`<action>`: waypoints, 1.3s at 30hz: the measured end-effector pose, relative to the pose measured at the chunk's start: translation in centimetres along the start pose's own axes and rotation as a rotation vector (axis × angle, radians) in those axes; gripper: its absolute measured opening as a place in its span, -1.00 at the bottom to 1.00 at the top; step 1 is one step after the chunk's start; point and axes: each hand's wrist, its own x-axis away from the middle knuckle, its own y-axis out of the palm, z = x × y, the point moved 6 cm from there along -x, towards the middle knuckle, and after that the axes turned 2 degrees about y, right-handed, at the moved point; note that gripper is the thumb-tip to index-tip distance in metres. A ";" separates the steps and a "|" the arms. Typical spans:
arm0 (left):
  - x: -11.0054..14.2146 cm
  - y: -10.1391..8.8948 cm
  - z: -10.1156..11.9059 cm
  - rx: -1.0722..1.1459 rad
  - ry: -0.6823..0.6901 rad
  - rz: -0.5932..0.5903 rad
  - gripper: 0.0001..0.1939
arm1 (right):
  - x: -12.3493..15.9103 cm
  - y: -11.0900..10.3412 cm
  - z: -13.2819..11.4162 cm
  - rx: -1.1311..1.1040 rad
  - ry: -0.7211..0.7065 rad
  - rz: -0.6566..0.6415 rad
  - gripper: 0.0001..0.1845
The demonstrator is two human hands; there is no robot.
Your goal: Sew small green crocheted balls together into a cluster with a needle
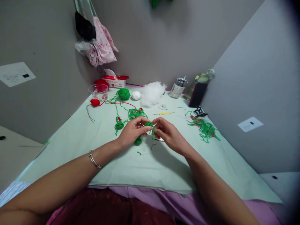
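Over the middle of the table, my left hand (135,129) pinches a small green crocheted piece (148,124) between thumb and fingers. My right hand (166,129) meets it from the other side, its fingers closed at the piece's edge, where a green yarn tail (153,133) hangs down. Whether a needle is in those fingers is too small to tell. Below my left hand lies a green crocheted ball (138,141), partly covered. Another small green crocheted figure with red and white on top (119,124) lies to the left. Tangled green yarn (136,113) spreads just behind my hands.
A yellow-handled crochet hook (163,113), white stuffing (152,93) and a green yarn ball (123,93) lie farther back. Yarn scraps (206,128) are at right. A clear tub (98,93), pen tin (178,88), phone (198,95) and bottle (205,77) line the back.
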 end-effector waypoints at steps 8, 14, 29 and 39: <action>0.0 0.4 -0.6 -0.063 -0.044 -0.046 -0.70 | -0.2 -0.8 0.1 0.025 0.042 0.085 -0.81; 0.2 1.1 -0.5 -0.100 -0.114 -0.169 -0.70 | -0.5 -1.3 -0.1 -0.029 0.086 0.072 -0.76; 1.0 2.7 -1.6 0.167 -0.239 -0.388 -0.78 | -1.6 -3.6 1.9 -0.815 0.195 0.114 -0.67; 0.9 2.0 -1.6 0.302 -0.308 -0.300 -0.84 | -2.5 -6.1 6.7 -0.936 0.376 0.450 -0.78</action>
